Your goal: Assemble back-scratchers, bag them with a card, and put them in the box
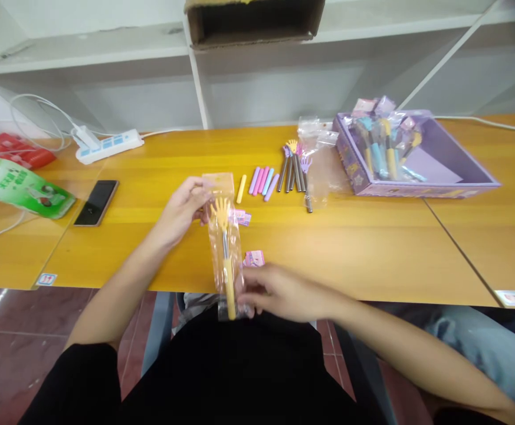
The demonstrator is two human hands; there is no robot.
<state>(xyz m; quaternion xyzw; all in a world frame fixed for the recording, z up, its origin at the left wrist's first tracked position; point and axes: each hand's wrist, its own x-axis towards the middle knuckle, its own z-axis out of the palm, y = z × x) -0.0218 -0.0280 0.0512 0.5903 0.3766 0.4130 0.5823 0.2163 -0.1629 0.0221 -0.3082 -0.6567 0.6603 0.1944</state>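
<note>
A yellow back scratcher (228, 271) with a hand-shaped head and a metal shaft lies inside a clear plastic bag (213, 248), over the table's front edge. My left hand (190, 203) pinches the bag near its pinkish top. Lower down, my right hand (270, 289) has its fingers curled against the bag's right side, beside the yellow handle. Small printed cards (254, 258) lie just beyond my right hand, and more cards (242, 217) lie behind the bag. Coloured handles (264, 182) and metal shafts with little hand heads (293, 168) are grouped farther back.
A purple box (416, 188) holding several bagged back scratchers stands at the back right. Empty clear bags (323, 159) lie beside it. To the left are a phone (97, 202), a green package (22, 188) and a power strip (109, 146). A cardboard box (252, 26) sits above.
</note>
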